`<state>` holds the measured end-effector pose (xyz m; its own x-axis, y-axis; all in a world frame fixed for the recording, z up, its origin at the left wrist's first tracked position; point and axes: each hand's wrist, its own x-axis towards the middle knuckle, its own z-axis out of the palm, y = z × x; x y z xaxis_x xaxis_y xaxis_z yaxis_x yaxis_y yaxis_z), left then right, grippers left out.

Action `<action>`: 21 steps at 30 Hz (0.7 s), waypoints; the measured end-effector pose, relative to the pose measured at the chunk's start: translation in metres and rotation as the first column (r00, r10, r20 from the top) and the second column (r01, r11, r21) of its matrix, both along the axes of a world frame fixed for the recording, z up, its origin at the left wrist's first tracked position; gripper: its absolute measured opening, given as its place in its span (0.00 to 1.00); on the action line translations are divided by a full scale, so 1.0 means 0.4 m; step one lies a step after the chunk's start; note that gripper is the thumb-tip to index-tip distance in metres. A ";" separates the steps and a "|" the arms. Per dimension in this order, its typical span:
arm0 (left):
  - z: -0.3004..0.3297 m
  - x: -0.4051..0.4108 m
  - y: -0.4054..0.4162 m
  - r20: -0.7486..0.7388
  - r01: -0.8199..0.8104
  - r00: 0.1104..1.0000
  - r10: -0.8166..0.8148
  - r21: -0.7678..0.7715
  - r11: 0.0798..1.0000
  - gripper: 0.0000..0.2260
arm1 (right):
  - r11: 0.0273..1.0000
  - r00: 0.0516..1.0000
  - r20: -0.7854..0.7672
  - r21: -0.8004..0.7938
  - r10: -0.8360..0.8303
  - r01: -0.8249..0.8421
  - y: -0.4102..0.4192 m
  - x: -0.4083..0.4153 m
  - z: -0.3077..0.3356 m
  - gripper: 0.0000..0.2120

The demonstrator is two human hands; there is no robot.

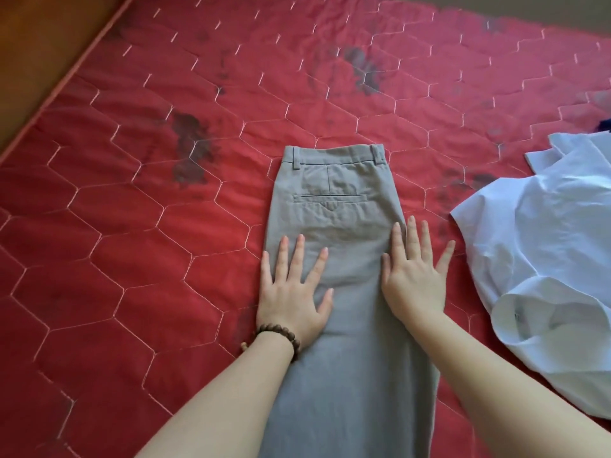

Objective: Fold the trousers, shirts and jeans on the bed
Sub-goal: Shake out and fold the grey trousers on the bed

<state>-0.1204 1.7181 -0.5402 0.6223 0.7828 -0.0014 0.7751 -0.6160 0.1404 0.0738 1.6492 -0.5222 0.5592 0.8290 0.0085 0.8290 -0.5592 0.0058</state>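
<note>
Grey trousers [334,206] lie lengthwise on the red quilted bed [139,226], folded in half along their length, waistband at the far end and a back pocket facing up. My left hand [292,292] presses flat on their left edge, fingers spread, a bead bracelet on the wrist. My right hand [413,276] lies flat on their right edge, partly on the quilt. A crumpled white shirt [545,252] lies to the right, apart from the trousers.
The quilt carries several dark stains [191,150]. A wooden floor or bed frame [43,44] runs along the far left edge. A scrap of dark blue cloth [604,125] peeks in at the right edge behind the shirt.
</note>
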 end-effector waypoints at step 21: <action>0.004 -0.003 0.008 -0.005 0.017 1.000 -0.017 -0.020 1.000 0.32 | 0.976 0.980 0.006 -0.098 0.197 -0.195 0.296 0.029 -0.013 0.34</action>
